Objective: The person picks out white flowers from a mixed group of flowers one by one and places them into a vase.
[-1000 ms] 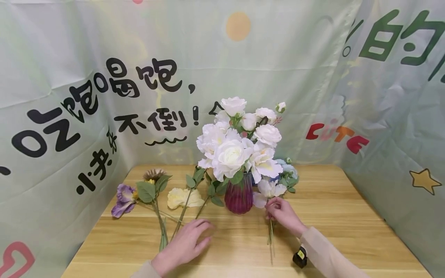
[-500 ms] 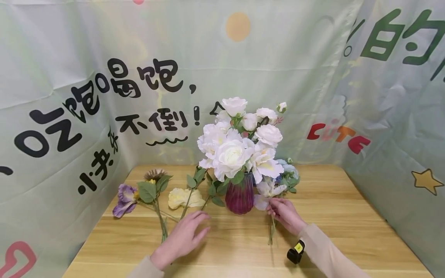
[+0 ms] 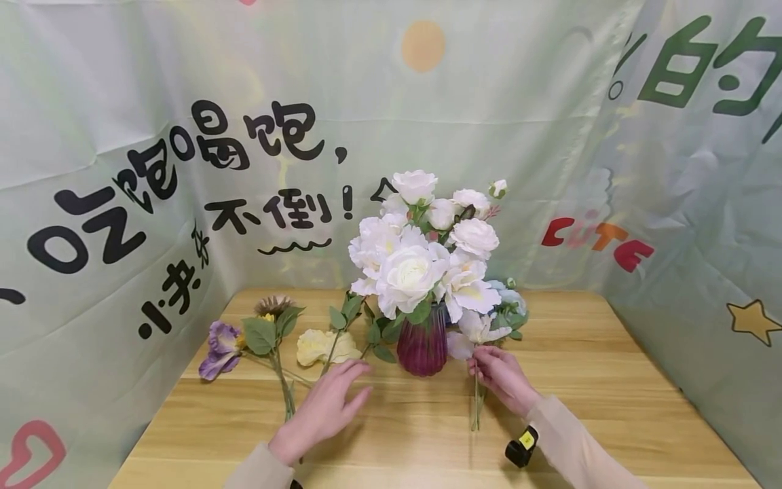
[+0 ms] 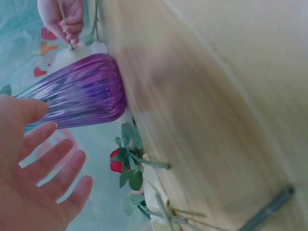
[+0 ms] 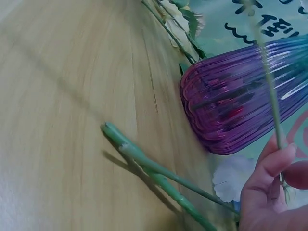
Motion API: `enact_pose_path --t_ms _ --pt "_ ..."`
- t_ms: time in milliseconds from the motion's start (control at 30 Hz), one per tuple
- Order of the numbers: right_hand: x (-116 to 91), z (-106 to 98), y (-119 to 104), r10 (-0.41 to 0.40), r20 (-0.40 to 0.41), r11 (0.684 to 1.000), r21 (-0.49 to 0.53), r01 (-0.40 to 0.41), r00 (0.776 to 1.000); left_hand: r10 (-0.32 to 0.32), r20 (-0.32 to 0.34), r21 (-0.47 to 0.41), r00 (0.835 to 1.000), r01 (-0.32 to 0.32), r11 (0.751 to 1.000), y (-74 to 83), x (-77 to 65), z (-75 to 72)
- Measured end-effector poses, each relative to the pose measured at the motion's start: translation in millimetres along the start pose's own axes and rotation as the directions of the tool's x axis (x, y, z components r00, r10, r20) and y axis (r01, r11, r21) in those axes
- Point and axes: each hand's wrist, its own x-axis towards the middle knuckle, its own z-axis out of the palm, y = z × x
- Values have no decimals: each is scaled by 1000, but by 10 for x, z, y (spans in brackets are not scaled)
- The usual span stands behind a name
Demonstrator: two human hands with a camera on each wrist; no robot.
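A ribbed purple glass vase [image 3: 423, 348] stands upright on the wooden table, filled with white flowers [image 3: 409, 273] and green leaves. Just right of it my right hand [image 3: 504, 379] pinches the thin stem [image 5: 270, 86] of a pale lilac-white flower [image 3: 478, 329], whose head is up beside the vase. More green stem ends [image 5: 159, 175] lie below that hand in the right wrist view. My left hand [image 3: 324, 406] hovers left of the vase near some loose stems, its fingers spread and relaxed. Nothing is in its grasp in the left wrist view.
At the left lie a purple flower [image 3: 220, 350], a brown flower [image 3: 273, 307] and a cream-yellow flower [image 3: 326, 348] with leafy stems. A blue flower [image 3: 512, 305] lies behind the vase to the right. Printed cloth [image 3: 489, 129] encloses the table's back and sides.
The pale lilac-white flower in my right hand has shifted slightly right and up. My left hand has moved slightly forward, still holding nothing. The head view has shifted a little.
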Motion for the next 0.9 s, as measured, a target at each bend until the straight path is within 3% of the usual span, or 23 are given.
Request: enact_pose_path --t_ms 200,500,600,767,900 --pt "-74 39 -121 -118 -77 992 -54 114 990 2 -44 -9 999 -2 1000 17 65 -18" --pt "-217 56 -437 -321 -135 936 -194 293 937 -39 -92 -19 995 37 999 32 111 -28" --pt "-255 61 -541 -408 -148 898 -244 367 901 -74 -120 -31 990 71 997 38 122 -31" --pt "-331 95 -714 -540 -181 822 -324 469 822 -132 -189 -44 973 126 991 43 147 -37" --pt "-401 138 -847 -604 -217 787 -316 531 767 -153 -222 -46 963 146 988 38 164 -47"
